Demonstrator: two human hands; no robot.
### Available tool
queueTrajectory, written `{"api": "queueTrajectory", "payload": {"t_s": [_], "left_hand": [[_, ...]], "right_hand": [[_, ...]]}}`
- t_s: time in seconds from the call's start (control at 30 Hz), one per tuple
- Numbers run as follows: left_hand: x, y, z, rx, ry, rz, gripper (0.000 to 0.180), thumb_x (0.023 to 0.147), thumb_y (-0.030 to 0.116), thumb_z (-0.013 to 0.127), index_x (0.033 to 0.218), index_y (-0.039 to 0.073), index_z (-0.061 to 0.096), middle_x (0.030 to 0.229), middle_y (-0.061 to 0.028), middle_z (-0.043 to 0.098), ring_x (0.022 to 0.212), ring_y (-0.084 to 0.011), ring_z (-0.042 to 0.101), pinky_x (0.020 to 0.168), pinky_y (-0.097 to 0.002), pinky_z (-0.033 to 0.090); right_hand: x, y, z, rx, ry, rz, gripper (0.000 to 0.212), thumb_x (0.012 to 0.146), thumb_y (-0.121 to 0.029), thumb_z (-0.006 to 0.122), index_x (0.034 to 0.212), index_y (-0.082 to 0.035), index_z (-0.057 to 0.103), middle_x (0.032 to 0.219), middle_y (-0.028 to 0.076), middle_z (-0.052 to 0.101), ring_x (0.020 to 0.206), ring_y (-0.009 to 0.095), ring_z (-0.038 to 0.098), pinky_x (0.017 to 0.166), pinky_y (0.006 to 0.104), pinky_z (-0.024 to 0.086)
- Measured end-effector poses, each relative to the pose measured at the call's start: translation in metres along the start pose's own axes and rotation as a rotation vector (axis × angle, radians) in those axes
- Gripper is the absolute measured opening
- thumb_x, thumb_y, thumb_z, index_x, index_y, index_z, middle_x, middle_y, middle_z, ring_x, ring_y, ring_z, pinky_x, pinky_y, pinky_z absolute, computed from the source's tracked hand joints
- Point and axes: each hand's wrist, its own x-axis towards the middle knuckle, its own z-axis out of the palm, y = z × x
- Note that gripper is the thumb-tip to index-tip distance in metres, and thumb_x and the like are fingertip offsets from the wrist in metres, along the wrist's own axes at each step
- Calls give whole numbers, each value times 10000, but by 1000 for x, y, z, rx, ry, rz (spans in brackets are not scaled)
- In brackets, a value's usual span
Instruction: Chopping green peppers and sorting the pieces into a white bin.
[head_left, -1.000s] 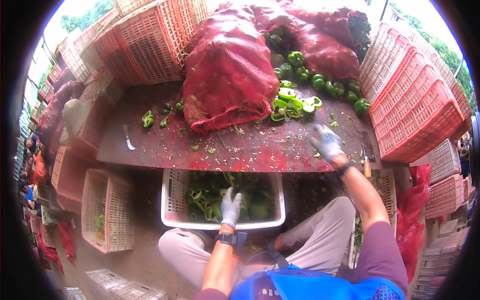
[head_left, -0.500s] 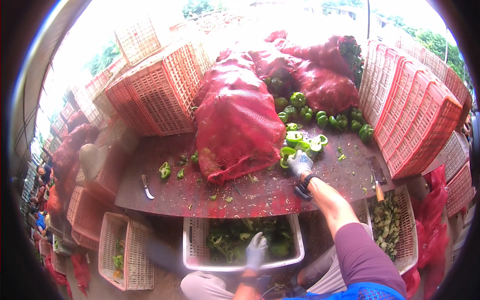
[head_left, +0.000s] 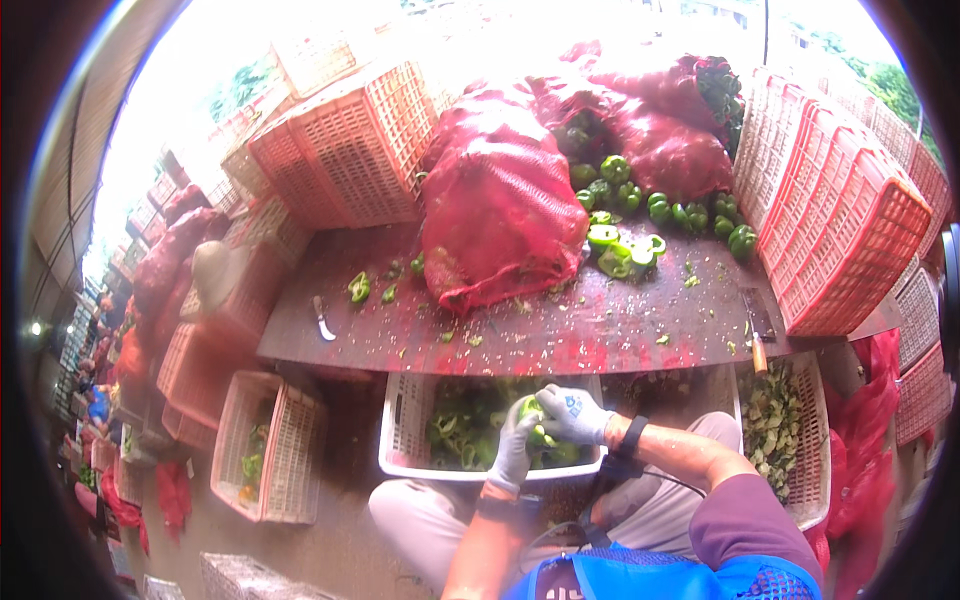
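Note:
Both gloved hands meet over a white crate (head_left: 440, 471) below the table's front edge. My left hand (head_left: 512, 450) grips a cut green bell pepper (head_left: 530, 407) from the left. On its other side, my right hand (head_left: 573, 413) has its fingers closed on the same pepper, partly covering it. Green pepper pieces (head_left: 465, 430) lie in the crate underneath. Up on the table, cut pepper halves (head_left: 617, 258) sit in a small heap, with whole green peppers (head_left: 690, 216) behind them. A full red mesh sack (head_left: 505, 205) rests left of the heap.
A small curved knife (head_left: 323, 320) lies at the table's left, and a wooden-handled knife (head_left: 758, 350) overhangs its right front edge. Pink crates (head_left: 835, 215) flank the table. Below stand a crate of pale green scraps (head_left: 770, 425) and another crate (head_left: 290, 455).
My right hand has come from the cut peppers on the table down to the crate, bringing a pepper piece. My left hand has risen to meet it. The view has shifted.

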Motion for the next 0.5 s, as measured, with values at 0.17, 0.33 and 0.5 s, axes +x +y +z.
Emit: {"api": "queueTrajectory", "payload": {"t_s": [0.17,0.33,0.5], "left_hand": [[-8,0,-2,234,167,138,437,945,232,652,1327,28,594,1187,-53,636,1048,-128,620,860,-294,546],[-1,4,6,242,240,270,368,943,178,675,1250,-25,662,1123,-48,702,988,-98,643,871,-262,524],[-15,-9,-15,237,242,179,342,938,81,676,1257,-40,657,1109,-62,716,960,-113,675,858,-275,562]], "right_hand": [[-3,-9,10,19,106,-29,218,845,-209,665,1000,-63,619,909,187,654,812,396,682,699,496,551],[-1,-22,20,347,189,255,239,895,-223,663,1041,-35,642,931,171,684,845,331,683,741,428,544],[-7,-29,16,815,-1,458,276,926,-227,682,1119,-29,672,870,120,708,830,167,697,737,343,549]]}}
